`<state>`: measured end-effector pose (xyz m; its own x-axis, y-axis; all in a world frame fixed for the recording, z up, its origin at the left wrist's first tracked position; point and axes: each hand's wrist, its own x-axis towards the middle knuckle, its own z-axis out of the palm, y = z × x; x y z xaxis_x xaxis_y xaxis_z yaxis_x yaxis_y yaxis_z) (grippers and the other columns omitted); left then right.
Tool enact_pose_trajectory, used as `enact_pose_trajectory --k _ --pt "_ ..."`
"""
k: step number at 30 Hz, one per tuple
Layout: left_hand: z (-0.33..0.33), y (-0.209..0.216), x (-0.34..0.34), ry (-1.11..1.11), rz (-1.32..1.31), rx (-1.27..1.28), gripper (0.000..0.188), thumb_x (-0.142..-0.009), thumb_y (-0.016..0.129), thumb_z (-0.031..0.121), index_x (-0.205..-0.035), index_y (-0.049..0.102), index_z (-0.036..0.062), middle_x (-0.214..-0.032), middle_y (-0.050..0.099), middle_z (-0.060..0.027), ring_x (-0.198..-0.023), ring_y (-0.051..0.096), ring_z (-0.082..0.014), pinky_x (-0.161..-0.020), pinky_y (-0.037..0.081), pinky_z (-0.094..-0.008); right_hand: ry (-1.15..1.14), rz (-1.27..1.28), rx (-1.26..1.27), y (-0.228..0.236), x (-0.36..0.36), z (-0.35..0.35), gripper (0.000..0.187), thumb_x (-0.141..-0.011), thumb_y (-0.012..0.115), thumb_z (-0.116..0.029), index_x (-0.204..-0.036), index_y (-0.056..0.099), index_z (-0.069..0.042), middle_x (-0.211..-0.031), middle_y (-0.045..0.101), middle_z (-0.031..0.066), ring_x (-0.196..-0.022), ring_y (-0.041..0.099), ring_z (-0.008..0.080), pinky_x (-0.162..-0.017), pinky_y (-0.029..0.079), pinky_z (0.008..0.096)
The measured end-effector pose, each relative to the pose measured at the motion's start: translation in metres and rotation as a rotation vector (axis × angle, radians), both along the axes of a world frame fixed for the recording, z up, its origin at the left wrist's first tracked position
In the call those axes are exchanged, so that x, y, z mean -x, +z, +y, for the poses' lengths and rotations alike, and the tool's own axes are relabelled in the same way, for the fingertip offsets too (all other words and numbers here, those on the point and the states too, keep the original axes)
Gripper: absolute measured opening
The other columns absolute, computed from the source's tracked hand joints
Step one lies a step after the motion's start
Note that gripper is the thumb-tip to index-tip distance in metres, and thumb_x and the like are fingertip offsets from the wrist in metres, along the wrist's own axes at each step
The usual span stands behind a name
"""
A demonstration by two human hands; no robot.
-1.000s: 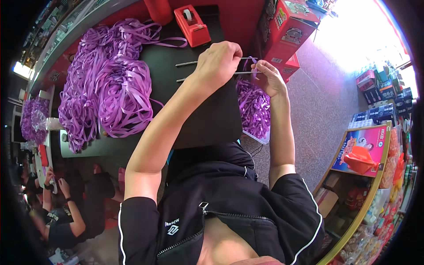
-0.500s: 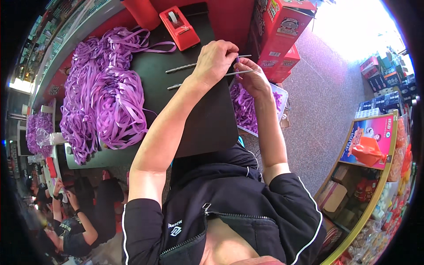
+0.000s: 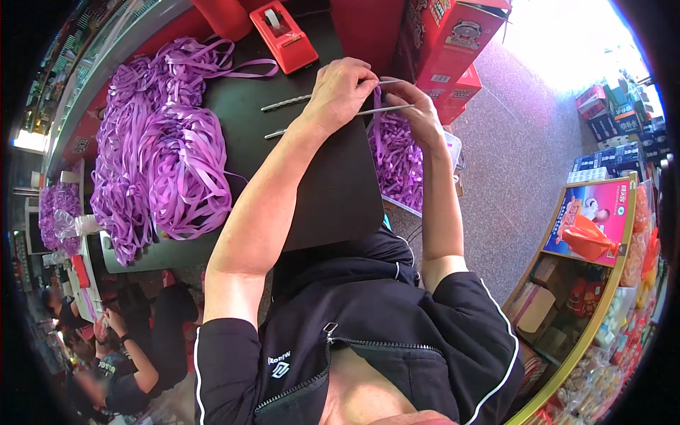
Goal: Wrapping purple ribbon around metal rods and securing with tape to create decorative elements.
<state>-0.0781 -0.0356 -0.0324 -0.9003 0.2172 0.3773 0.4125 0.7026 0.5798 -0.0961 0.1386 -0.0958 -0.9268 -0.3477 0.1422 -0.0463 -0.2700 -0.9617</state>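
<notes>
My left hand (image 3: 343,92) and my right hand (image 3: 418,113) meet at the far right edge of a black table (image 3: 333,191). Between their fingers hangs a purple ribbon strip (image 3: 376,124). Two thin metal rods (image 3: 297,100) stick out sideways over the table, and the hands work at their right ends. Below my right hand a box of purple ribbon (image 3: 400,159) stands beside the table.
A big heap of purple ribbon loops (image 3: 159,166) covers the table's left half. A red tape dispenser (image 3: 283,35) sits at the back. Red cartons (image 3: 453,42) stand at the far right. A display shelf (image 3: 595,241) is on the right. People sit at lower left (image 3: 106,347).
The view has shifted a little, so the table and hands sit lower and more central. My hands stay together at the rod ends with the ribbon between them.
</notes>
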Motion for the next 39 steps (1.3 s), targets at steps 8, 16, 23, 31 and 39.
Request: enact_pose_trajectory --k 8,16,23,31,39 --pt "0.003 -0.004 -0.002 -0.004 0.043 -0.007 0.017 -0.080 0.059 0.017 -0.088 0.066 0.0025 -0.107 0.060 -0.0120 -0.101 0.055 -0.0282 -0.089 0.041 -0.0359 -0.013 0.157 -0.479 -0.028 0.013 0.004 0.026 -0.080 0.063 -0.015 -0.102 0.063 0.000 -0.080 0.065 0.0049 -0.074 0.056 0.0082 -0.068 0.046 0.0254" --pt "0.001 -0.010 0.002 -0.014 0.073 -0.001 0.020 -0.081 0.059 0.018 -0.092 0.065 0.0016 -0.107 0.060 -0.0119 -0.102 0.056 -0.0269 -0.088 0.042 -0.0334 -0.100 0.119 -0.675 -0.133 -0.006 0.018 0.024 -0.078 0.064 -0.020 -0.094 0.066 -0.003 -0.085 0.068 0.0087 -0.079 0.063 0.0143 -0.072 0.048 0.0277" --pt "0.000 -0.008 -0.001 0.018 0.009 -0.002 0.022 -0.083 0.059 0.019 -0.095 0.065 0.0017 -0.112 0.058 -0.0113 -0.105 0.054 -0.0253 -0.089 0.041 -0.0319 -0.100 -0.114 -0.603 -0.201 -0.052 0.015 0.025 -0.077 0.068 -0.023 -0.093 0.067 -0.003 -0.076 0.066 0.0018 -0.070 0.057 0.0068 -0.065 0.047 0.0243" --pt "0.002 -0.006 -0.002 0.039 0.006 0.015 0.024 -0.083 0.059 0.023 -0.095 0.065 0.0026 -0.113 0.058 -0.0115 -0.105 0.054 -0.0249 -0.090 0.040 -0.0312 -0.051 -0.392 -0.239 -0.208 -0.084 0.027 0.029 -0.083 0.063 -0.026 -0.096 0.065 0.000 -0.086 0.066 0.0038 -0.079 0.058 0.0102 -0.073 0.045 0.0246" --pt "0.002 -0.008 -0.004 0.042 0.004 0.014 0.024 -0.083 0.059 0.023 -0.096 0.065 0.0038 -0.111 0.058 -0.0103 -0.104 0.055 -0.0239 -0.090 0.041 -0.0308 -0.225 -0.412 -0.283 -0.202 -0.075 0.016 0.028 -0.081 0.064 -0.025 -0.091 0.066 0.000 -0.073 0.062 0.0011 -0.064 0.052 0.0086 -0.058 0.042 0.0234"
